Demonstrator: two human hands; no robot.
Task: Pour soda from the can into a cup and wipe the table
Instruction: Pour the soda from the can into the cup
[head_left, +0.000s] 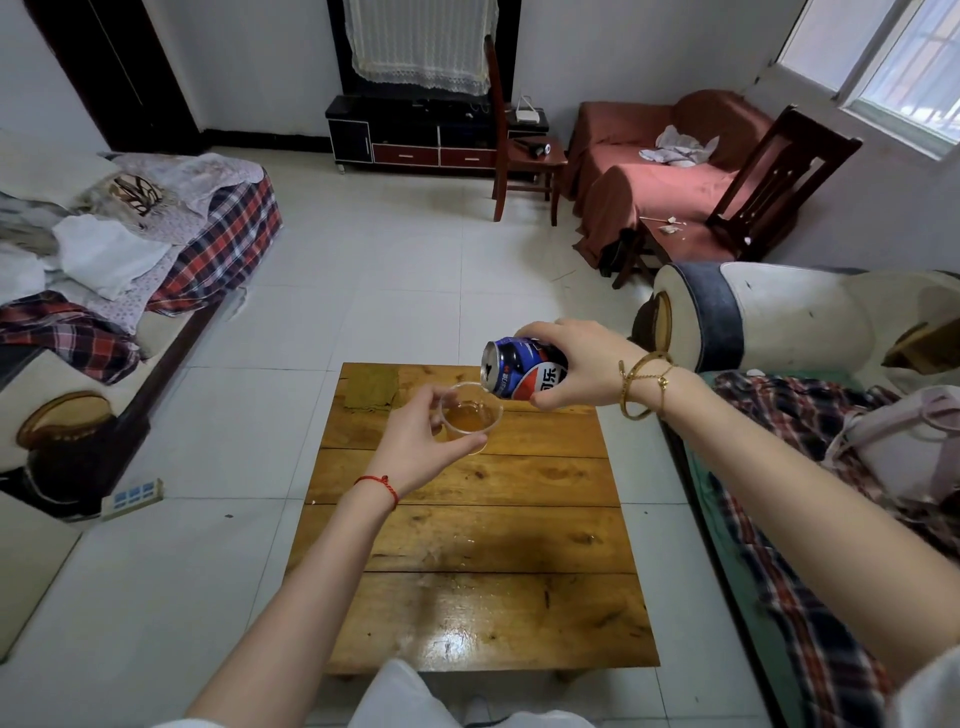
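Above the wooden table (467, 540), the right hand (587, 364) grips a tilted can (522, 369) over the cup (470, 415), clasped by the left hand (415, 447).

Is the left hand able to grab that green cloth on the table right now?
Probably not yet. The left hand is wrapped around the cup while the can pours. The cloth lies uncovered just beyond it, so once the cup is set down, the way looks free.
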